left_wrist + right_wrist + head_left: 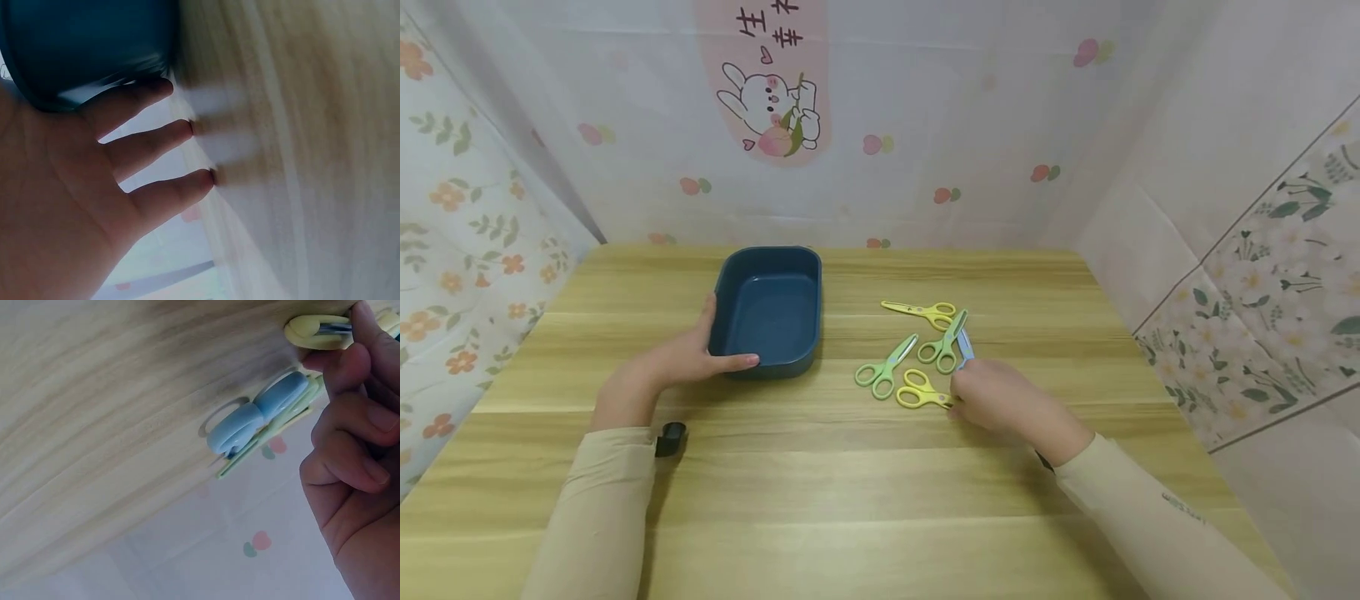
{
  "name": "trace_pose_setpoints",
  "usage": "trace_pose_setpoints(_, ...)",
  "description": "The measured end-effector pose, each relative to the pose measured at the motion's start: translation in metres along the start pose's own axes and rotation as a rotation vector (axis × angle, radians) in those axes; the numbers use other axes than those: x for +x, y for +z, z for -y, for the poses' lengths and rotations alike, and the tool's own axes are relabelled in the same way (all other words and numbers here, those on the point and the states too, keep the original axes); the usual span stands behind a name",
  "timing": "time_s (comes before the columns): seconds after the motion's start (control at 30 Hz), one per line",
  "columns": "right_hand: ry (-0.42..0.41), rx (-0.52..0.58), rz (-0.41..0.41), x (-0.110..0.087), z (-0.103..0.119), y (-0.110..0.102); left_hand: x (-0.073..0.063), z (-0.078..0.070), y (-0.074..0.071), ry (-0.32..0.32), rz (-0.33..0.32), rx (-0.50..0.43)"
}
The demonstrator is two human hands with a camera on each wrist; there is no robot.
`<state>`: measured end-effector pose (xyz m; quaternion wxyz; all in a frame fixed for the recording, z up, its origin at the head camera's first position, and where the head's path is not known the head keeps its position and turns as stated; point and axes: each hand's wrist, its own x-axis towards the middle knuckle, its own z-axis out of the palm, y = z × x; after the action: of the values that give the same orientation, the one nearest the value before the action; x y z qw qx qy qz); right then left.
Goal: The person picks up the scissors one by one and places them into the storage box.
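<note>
My left hand (679,358) lies against the left side of a dark blue rectangular bin (811,354), its thumb along the near rim. In the left wrist view three fingers (150,147) extend past the bin, tips close to the tabletop. My right hand (1000,393) pinches the blade end of yellow scissors (938,398) between thumb and forefinger, other fingers curled. The yellow handles point left, low over the table. Just beyond this hand lie blue scissors (234,428), partly hidden by it in the head view, with green scissors (951,335) touching them.
Another pair of green scissors (891,362) lies left of the pile. Farther back, a second yellow pair (917,311) points its blades left. The wooden table (820,500) meets a patterned cloth (925,125) behind, with patterned sheets on both sides.
</note>
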<state>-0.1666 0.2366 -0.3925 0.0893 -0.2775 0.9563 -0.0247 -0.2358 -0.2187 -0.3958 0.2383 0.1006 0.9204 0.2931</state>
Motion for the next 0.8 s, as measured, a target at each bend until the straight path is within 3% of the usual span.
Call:
trace_pose_setpoints(0.47, -0.017, -0.059, 0.028, -0.001, -0.001, -0.002, -0.002, 0.001, 0.001, 0.000, -0.020, 0.017)
trace_pose_setpoints(0.8, -0.076, -0.096, -0.033, 0.008, 0.019, -0.005, -0.001, 0.002, 0.003, -0.007, -0.024, 0.023)
